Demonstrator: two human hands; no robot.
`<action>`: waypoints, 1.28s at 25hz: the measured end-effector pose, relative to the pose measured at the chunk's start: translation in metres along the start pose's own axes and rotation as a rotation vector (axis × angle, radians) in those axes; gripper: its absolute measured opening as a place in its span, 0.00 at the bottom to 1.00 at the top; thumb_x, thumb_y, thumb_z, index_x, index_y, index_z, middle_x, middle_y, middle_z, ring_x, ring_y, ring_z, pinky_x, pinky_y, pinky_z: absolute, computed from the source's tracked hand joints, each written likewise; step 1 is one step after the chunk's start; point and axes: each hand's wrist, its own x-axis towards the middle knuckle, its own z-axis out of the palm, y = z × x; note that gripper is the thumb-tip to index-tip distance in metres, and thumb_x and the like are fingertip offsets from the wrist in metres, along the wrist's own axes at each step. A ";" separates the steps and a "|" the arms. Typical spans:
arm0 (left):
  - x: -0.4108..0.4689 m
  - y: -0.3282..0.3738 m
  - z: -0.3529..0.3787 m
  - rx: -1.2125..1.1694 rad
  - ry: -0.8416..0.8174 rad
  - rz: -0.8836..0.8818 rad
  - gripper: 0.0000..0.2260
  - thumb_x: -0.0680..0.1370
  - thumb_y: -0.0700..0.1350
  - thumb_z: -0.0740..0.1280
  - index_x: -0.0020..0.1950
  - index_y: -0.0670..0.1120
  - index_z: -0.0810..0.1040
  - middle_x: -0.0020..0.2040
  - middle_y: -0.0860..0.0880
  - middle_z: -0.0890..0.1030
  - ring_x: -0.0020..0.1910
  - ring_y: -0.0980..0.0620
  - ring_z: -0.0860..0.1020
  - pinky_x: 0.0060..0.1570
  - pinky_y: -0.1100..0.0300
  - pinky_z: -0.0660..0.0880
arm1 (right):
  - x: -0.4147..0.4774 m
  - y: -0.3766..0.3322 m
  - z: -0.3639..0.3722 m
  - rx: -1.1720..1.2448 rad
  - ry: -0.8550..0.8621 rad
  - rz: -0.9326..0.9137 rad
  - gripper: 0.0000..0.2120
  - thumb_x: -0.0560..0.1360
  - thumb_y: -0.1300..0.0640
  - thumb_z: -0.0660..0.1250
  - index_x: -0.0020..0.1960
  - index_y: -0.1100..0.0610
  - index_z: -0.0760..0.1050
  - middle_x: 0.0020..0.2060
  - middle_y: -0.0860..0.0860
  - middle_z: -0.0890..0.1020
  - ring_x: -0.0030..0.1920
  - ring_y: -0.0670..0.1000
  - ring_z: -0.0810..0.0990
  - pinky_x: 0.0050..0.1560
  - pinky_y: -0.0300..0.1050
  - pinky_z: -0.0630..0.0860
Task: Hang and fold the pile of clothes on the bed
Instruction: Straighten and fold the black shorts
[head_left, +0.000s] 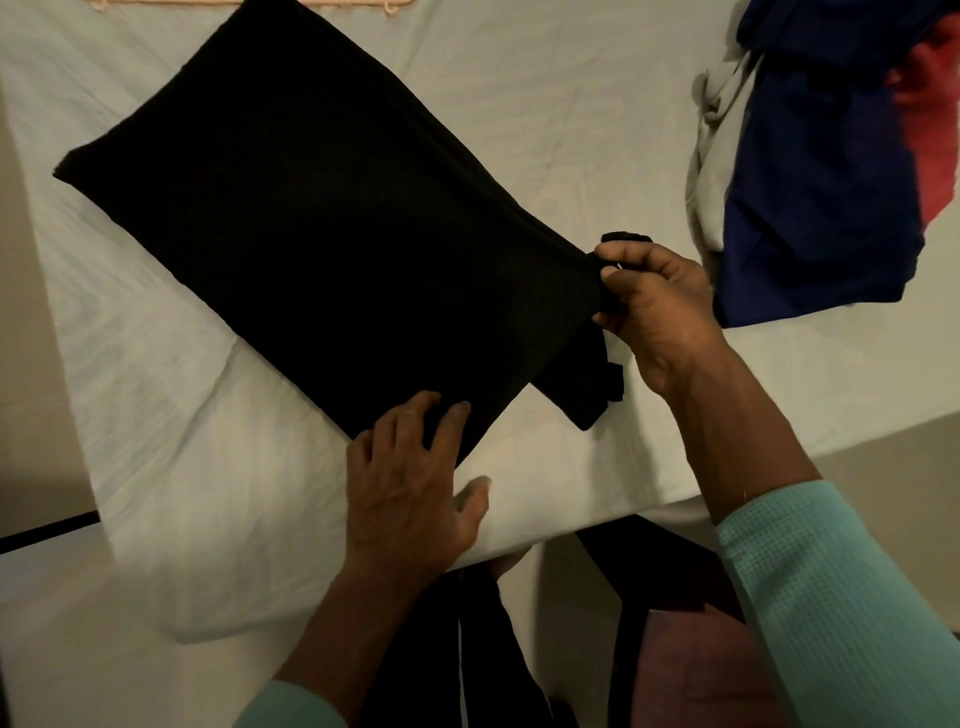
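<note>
Two black garment (311, 234) edges: left hand (410, 499), right hand (657, 312)

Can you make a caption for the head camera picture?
The right hand pinches a corner of the black garment while the left hand rests on its edge on the bed.

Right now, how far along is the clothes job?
Early, it seems: no finished stack shows. In hand: the black garment lies spread on the bed sheet, apparently doubled over; the right hand pinches its corner, the left hand presses its near edge. Left: a crumpled heap of a navy garment, a red garment and a pale garment, plus a pink hanger.
</note>
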 end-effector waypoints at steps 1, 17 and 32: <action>0.004 -0.004 0.003 0.002 -0.039 0.049 0.31 0.72 0.53 0.75 0.73 0.45 0.76 0.65 0.41 0.77 0.61 0.38 0.77 0.53 0.44 0.76 | -0.001 -0.003 0.000 0.052 -0.013 0.014 0.13 0.80 0.69 0.65 0.52 0.54 0.84 0.51 0.53 0.85 0.50 0.51 0.84 0.41 0.41 0.81; 0.092 -0.033 -0.124 -0.377 0.590 -0.045 0.15 0.79 0.33 0.61 0.61 0.41 0.81 0.52 0.39 0.83 0.50 0.43 0.82 0.49 0.47 0.79 | 0.028 -0.146 0.052 0.500 -0.487 -0.381 0.12 0.80 0.71 0.63 0.55 0.58 0.79 0.45 0.51 0.82 0.44 0.49 0.79 0.48 0.45 0.75; 0.099 0.014 -0.036 -0.408 0.144 -0.038 0.20 0.82 0.58 0.64 0.69 0.49 0.77 0.60 0.50 0.74 0.48 0.52 0.78 0.44 0.55 0.77 | 0.041 -0.008 0.031 -0.191 -0.037 0.032 0.19 0.77 0.43 0.73 0.62 0.53 0.78 0.53 0.51 0.84 0.53 0.53 0.84 0.56 0.52 0.83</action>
